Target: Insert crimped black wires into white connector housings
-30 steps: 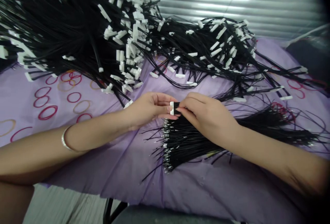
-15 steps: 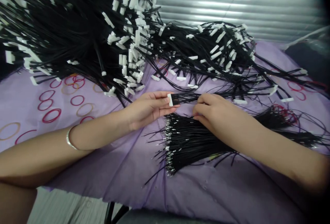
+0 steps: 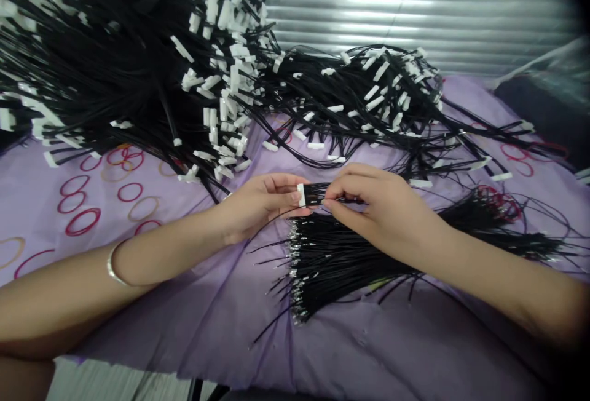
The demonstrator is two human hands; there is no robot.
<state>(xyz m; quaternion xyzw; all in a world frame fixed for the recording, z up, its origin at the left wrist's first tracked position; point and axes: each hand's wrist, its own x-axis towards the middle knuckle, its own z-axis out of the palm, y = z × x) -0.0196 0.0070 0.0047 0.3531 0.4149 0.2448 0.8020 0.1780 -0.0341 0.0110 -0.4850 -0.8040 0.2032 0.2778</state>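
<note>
My left hand [image 3: 258,204] pinches a small white connector [image 3: 301,195] with black wires running out of its right side. Fingers of my right hand [image 3: 373,207] are pinched on a thin black wire [image 3: 334,199] right at the connector's wire side. Just below both hands lies a bundle of loose black wires [image 3: 350,253] with metal tips pointing left. All of it rests on a purple cloth [image 3: 359,339] with ring patterns.
A big heap of black wire harnesses with white connectors [image 3: 138,69] fills the far left, and a smaller heap [image 3: 382,99] lies behind my hands. A ribbed metal shutter [image 3: 415,7] stands at the back. A dark object [image 3: 544,112] sits far right.
My right hand had dropped to the loose bundle half a second ago; it has come back up to the connector with a wire pinched in it. My left hand kept hold of the connector.
</note>
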